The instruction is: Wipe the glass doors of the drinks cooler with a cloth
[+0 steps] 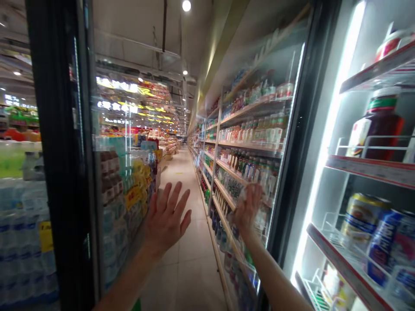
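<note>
In front of me a glass door (201,276) in a black frame (61,172) stands open. My left hand (168,216) is raised at the glass with its fingers spread, holding nothing. I cannot tell whether its palm touches the pane. Further right, my right hand (251,207) is at the glass too, smeared by motion. Its fingers are curled around what looks like a pale, greyish cloth (240,201), mostly hidden by the hand. Shelves and the aisle show through or in the glass behind both hands.
At the right is the lit cooler interior, with wire-railed shelves (372,170), a dark bottle (382,125), a gold can (361,216) and a blue can (382,246). Stacked water bottles (26,242) stand at the left. A long aisle floor (184,172) runs ahead beside bottle shelves.
</note>
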`<state>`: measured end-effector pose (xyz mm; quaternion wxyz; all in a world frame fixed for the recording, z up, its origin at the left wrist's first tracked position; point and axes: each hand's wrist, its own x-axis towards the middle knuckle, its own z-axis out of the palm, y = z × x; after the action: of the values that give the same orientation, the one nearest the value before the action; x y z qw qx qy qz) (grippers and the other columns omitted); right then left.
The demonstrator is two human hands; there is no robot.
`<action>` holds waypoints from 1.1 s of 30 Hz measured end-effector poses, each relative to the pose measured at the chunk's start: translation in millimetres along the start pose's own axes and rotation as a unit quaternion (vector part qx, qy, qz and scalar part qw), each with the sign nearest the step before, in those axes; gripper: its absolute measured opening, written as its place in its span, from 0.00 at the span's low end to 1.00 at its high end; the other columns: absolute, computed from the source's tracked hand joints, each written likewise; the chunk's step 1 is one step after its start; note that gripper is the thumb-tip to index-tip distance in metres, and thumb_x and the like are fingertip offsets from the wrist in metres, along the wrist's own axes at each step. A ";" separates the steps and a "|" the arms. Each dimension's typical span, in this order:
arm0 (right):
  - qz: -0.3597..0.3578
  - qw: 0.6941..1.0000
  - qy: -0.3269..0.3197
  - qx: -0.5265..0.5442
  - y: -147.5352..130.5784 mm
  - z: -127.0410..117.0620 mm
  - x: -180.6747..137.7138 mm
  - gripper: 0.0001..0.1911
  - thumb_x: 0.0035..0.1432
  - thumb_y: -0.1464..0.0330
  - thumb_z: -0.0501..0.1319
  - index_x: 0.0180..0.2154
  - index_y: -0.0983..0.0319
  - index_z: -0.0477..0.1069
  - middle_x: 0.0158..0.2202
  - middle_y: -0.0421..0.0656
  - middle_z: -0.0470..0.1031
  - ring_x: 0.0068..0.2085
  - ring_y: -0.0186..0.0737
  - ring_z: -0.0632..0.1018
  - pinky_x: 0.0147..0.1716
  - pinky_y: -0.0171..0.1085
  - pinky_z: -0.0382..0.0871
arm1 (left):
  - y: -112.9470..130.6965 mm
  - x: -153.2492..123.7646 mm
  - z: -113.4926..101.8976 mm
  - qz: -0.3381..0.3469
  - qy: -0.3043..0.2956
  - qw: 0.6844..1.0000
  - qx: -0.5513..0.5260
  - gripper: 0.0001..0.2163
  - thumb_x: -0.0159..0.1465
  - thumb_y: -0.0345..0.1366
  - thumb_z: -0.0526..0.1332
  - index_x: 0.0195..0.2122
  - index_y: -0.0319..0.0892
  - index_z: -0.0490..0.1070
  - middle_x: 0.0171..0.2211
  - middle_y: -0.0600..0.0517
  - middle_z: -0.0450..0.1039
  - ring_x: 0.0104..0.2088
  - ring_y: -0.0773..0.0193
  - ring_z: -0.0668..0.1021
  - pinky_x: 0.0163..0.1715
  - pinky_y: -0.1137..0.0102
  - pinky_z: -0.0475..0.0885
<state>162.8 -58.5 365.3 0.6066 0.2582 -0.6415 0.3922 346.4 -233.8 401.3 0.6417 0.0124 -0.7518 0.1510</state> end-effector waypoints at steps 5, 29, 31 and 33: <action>-0.092 0.993 -0.074 0.013 -5.5 -0.7 10.8 0.26 0.58 0.68 0.50 0.59 0.56 0.58 0.64 0.48 0.53 0.65 0.53 0.52 0.59 0.62 0.48 | 0.5 0.3 0.4 -0.002 0.003 1.000 -0.001 0.30 0.60 0.40 0.58 0.63 0.49 0.50 0.60 0.48 0.60 0.64 0.56 0.56 0.63 0.56 0.45; 0.042 0.998 0.036 0.008 -9.8 1.5 38.7 0.26 0.61 0.66 0.46 0.60 0.64 0.56 0.64 0.55 0.52 0.65 0.54 0.52 0.59 0.63 0.46 | 1.7 0.3 -0.5 0.012 0.005 1.000 0.017 0.28 0.61 0.40 0.57 0.62 0.46 0.54 0.59 0.47 0.61 0.64 0.57 0.54 0.63 0.56 0.44; 0.088 0.995 0.055 0.003 -13.7 1.8 41.9 0.27 0.62 0.66 0.45 0.61 0.66 0.55 0.64 0.57 0.51 0.65 0.55 0.51 0.58 0.64 0.46 | 1.9 -0.1 0.0 0.011 0.003 1.000 0.019 0.29 0.61 0.40 0.57 0.62 0.46 0.52 0.60 0.47 0.60 0.64 0.57 0.54 0.63 0.56 0.44; -0.009 1.000 -0.010 0.019 -26.1 3.0 38.1 0.26 0.61 0.66 0.47 0.60 0.62 0.56 0.65 0.53 0.51 0.65 0.53 0.51 0.59 0.61 0.48 | 2.0 -0.2 0.3 0.012 0.003 1.000 0.019 0.30 0.60 0.41 0.58 0.63 0.46 0.51 0.60 0.47 0.59 0.64 0.57 0.54 0.63 0.56 0.44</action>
<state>177.2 -70.0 407.8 0.5984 0.2791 -0.6381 0.3960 345.7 -232.0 400.6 0.6416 0.0155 -0.7471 0.1730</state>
